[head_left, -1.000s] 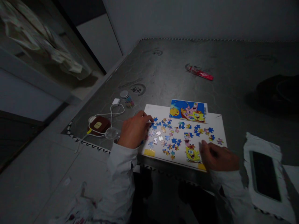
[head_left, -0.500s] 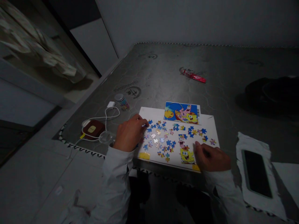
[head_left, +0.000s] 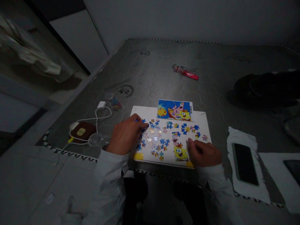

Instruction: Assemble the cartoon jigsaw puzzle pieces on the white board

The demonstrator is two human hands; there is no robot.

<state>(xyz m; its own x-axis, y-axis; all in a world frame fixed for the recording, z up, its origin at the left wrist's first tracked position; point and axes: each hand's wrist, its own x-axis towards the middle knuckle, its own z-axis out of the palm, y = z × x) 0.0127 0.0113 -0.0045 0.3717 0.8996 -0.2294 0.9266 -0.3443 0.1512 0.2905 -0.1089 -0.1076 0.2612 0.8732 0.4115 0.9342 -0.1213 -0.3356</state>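
Observation:
A white board (head_left: 201,120) lies near the front edge of a grey mat, strewn with several loose jigsaw pieces (head_left: 161,137). A cartoon reference picture (head_left: 174,110) rests at its far edge. A joined yellow-character section (head_left: 180,152) sits at the board's near side. My left hand (head_left: 125,134) rests on the board's left part, fingers curled, tips pinching a blue piece (head_left: 142,121). My right hand (head_left: 203,153) lies loosely closed at the board's near right corner, thumb beside the joined section.
A dark red case with a white cable (head_left: 81,132) and a small jar (head_left: 113,100) lie left of the board. A red wrapper (head_left: 186,72) lies farther back. A phone on white cloth (head_left: 245,162) is at the right; a dark round object (head_left: 267,89) sits behind it.
The view has shifted so everything sits further left in frame. Both hands stay in nearly the same places on the board; the left fingertips keep working among the blue pieces.

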